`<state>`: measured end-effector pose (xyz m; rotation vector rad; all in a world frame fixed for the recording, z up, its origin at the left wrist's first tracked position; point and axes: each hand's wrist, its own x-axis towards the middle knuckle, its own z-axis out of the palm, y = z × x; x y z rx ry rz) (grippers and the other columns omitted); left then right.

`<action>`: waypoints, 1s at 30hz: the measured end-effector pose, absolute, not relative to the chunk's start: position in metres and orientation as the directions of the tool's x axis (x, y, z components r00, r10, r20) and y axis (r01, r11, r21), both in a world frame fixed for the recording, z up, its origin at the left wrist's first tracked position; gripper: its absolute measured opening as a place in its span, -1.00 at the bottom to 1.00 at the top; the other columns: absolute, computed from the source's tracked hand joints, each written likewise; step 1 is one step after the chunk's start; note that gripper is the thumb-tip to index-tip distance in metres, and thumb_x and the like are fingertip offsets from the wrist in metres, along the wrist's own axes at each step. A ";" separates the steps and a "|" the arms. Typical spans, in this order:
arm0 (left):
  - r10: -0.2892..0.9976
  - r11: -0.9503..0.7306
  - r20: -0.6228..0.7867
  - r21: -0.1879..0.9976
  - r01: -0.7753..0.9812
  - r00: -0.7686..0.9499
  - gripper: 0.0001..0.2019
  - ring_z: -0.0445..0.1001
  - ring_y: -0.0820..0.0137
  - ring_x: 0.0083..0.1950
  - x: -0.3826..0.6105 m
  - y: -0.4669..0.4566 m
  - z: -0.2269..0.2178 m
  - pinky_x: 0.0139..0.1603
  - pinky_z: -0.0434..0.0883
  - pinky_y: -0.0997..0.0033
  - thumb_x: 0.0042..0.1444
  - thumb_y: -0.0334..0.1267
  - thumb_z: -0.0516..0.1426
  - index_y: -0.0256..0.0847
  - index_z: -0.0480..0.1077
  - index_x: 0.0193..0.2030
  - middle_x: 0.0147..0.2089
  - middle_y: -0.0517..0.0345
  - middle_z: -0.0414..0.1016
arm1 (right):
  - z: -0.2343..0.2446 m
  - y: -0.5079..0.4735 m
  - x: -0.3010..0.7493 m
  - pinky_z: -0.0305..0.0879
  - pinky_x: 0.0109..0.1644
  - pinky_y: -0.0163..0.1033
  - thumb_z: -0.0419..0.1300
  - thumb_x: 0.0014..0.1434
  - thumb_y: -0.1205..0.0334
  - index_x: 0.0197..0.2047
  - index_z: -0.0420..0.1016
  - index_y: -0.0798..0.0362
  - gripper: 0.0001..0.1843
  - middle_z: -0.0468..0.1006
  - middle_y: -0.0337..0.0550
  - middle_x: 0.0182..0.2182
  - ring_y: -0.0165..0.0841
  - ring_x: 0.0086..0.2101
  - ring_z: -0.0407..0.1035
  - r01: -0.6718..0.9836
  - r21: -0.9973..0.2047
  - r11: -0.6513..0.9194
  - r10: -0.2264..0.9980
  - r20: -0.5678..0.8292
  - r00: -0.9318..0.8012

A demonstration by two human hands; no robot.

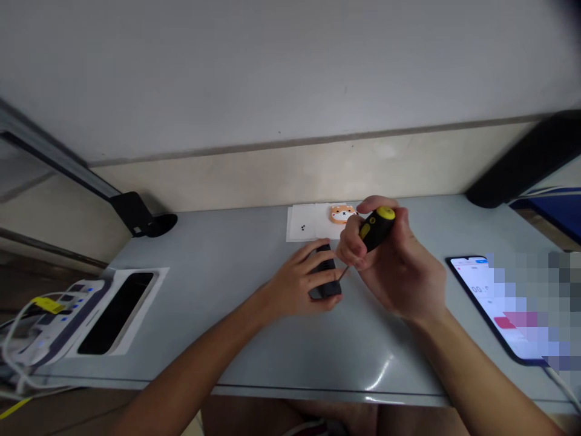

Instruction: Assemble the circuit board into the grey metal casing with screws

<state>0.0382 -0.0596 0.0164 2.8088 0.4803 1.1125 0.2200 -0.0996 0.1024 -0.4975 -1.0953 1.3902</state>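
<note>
Nearest the camera, we found the right hand (394,272) wrapped around a black-and-yellow screwdriver (377,229), its shaft slanting down and leftward to the right edge of a black block (334,289); whether the tip was seated, we could not tell. We recorded the block on the grey table (245,257), between the hands, its long axis running roughly away from the person. The left hand (300,281) was nearer, its fingers spread across the block, grasping it. We read no brand on either item; on the phone (492,309) at right, only "00" was legible, much of the screen being pixelated.
</note>
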 end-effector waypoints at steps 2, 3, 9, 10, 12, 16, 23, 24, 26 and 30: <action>0.325 -0.945 0.644 0.197 0.260 0.693 -0.73 0.38 0.03 0.37 0.038 -0.059 0.016 0.35 0.46 -0.09 0.21 -0.23 0.28 -0.20 0.53 0.04 0.10 -0.10 0.56 | 0.102 -0.100 0.220 0.23 -0.47 -0.22 0.00 0.46 -0.11 -0.04 0.46 -0.17 -0.69 0.27 -0.26 -0.46 -0.38 -0.51 0.17 -0.526 -0.833 0.172 0.932 0.311 -0.189; 0.329 -0.944 0.641 0.204 0.259 0.693 -0.72 0.37 0.03 0.38 0.038 -0.059 0.015 0.36 0.45 -0.10 0.20 -0.23 0.29 -0.19 0.53 0.04 0.12 -0.09 0.56 | 0.102 -0.100 0.220 0.23 -0.47 -0.23 0.00 0.46 -0.11 -0.04 0.46 -0.17 -0.70 0.27 -0.26 -0.46 -0.39 -0.51 0.16 -0.525 -0.834 0.170 0.931 0.310 -0.191; 0.325 -0.945 0.648 0.201 0.257 0.689 -0.73 0.38 0.02 0.38 0.038 -0.060 0.015 0.35 0.46 -0.12 0.22 -0.21 0.29 -0.18 0.52 0.04 0.14 -0.11 0.55 | 0.106 -0.097 0.222 0.22 -0.47 -0.23 0.02 0.46 -0.11 -0.06 0.46 -0.15 -0.70 0.25 -0.28 -0.48 -0.40 -0.53 0.14 -0.515 -0.833 0.202 0.936 0.319 -0.148; 0.320 -0.947 0.654 0.195 0.256 0.686 -0.74 0.38 0.02 0.38 0.038 -0.060 0.016 0.33 0.48 -0.11 0.23 -0.20 0.28 -0.20 0.52 0.04 0.14 -0.13 0.55 | 0.106 -0.097 0.223 0.22 -0.48 -0.23 0.02 0.45 -0.12 -0.06 0.46 -0.15 -0.70 0.24 -0.28 -0.48 -0.40 -0.54 0.13 -0.510 -0.835 0.207 0.938 0.318 -0.139; 0.311 -0.950 0.665 0.185 0.254 0.679 -0.75 0.38 0.02 0.38 0.038 -0.060 0.016 0.30 0.50 -0.09 0.24 -0.20 0.27 -0.22 0.53 0.02 0.13 -0.14 0.55 | 0.107 -0.097 0.222 0.23 -0.47 -0.22 0.03 0.45 -0.10 -0.07 0.47 -0.15 -0.70 0.25 -0.27 -0.48 -0.40 -0.54 0.12 -0.510 -0.832 0.217 0.940 0.319 -0.120; 0.318 -0.947 0.654 0.185 0.262 0.686 -0.77 0.38 0.02 0.37 0.038 -0.060 0.017 0.29 0.51 -0.09 0.23 -0.21 0.27 -0.20 0.54 0.00 0.11 -0.13 0.55 | 0.106 -0.097 0.220 0.27 -0.40 -0.19 0.00 0.47 -0.06 -0.08 0.48 -0.14 -0.71 0.30 -0.25 -0.46 -0.40 -0.52 0.16 -0.527 -0.820 0.226 0.940 0.326 -0.105; 0.338 -0.941 0.632 0.238 0.240 0.698 -0.68 0.32 0.00 0.41 0.036 -0.059 0.015 0.38 0.42 -0.15 0.21 -0.23 0.30 -0.18 0.52 0.09 0.16 -0.12 0.52 | 0.106 -0.099 0.221 0.27 -0.44 -0.18 0.02 0.45 -0.12 -0.08 0.46 -0.17 -0.71 0.26 -0.27 -0.47 -0.38 -0.53 0.15 -0.496 -0.843 0.207 0.939 0.313 -0.140; 0.341 -0.940 0.627 0.250 0.233 0.700 -0.67 0.30 -0.02 0.43 0.036 -0.060 0.015 0.38 0.41 -0.17 0.22 -0.20 0.30 -0.18 0.50 0.11 0.18 -0.14 0.50 | 0.107 -0.098 0.221 0.27 -0.44 -0.18 0.04 0.44 -0.12 -0.09 0.46 -0.17 -0.72 0.25 -0.28 -0.48 -0.37 -0.53 0.14 -0.490 -0.845 0.215 0.941 0.313 -0.128; 0.361 -0.930 0.616 0.299 0.216 0.701 -0.61 0.24 -0.06 0.46 0.036 -0.062 0.015 0.39 0.38 -0.22 0.24 -0.09 0.31 -0.19 0.48 0.13 0.25 -0.22 0.43 | 0.109 -0.098 0.223 0.27 -0.44 -0.19 0.05 0.43 -0.12 -0.10 0.46 -0.17 -0.73 0.24 -0.28 -0.49 -0.38 -0.54 0.13 -0.489 -0.842 0.230 0.944 0.315 -0.099; 0.432 -0.884 0.580 0.423 0.198 0.691 -0.56 0.12 -0.08 0.52 0.038 -0.069 0.015 0.44 0.28 -0.29 0.29 -0.02 0.26 -0.22 0.44 0.19 0.35 -0.29 0.30 | 0.112 -0.097 0.225 0.27 -0.42 -0.20 0.05 0.44 -0.09 -0.10 0.46 -0.16 -0.73 0.24 -0.28 -0.49 -0.38 -0.52 0.12 -0.517 -0.822 0.238 0.946 0.316 -0.068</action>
